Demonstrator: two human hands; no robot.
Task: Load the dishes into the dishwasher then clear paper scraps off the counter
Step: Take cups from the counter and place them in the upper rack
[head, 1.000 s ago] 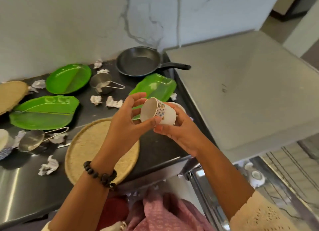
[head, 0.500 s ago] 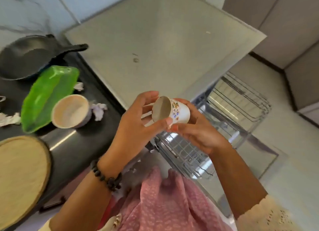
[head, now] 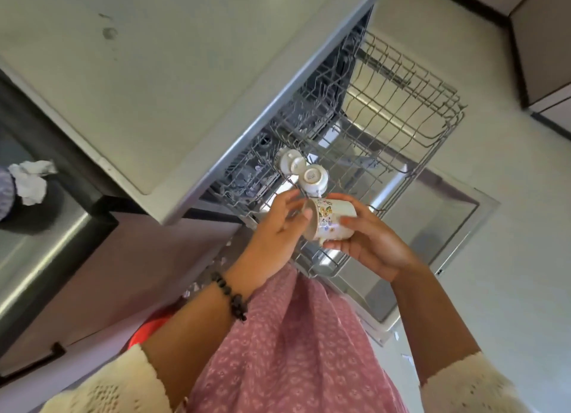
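above grey wire dishwasher rack [head: 401, 128]: white floral ceramic cup [head: 332, 222], right hand [head: 367, 242] gripping, left hand [head: 278, 230] steadying with straight fingers; seat mouth-down beside upturned white cups [head: 304, 170].

Upturned cup [head: 311, 176] bears a base mark (too blurred to read).
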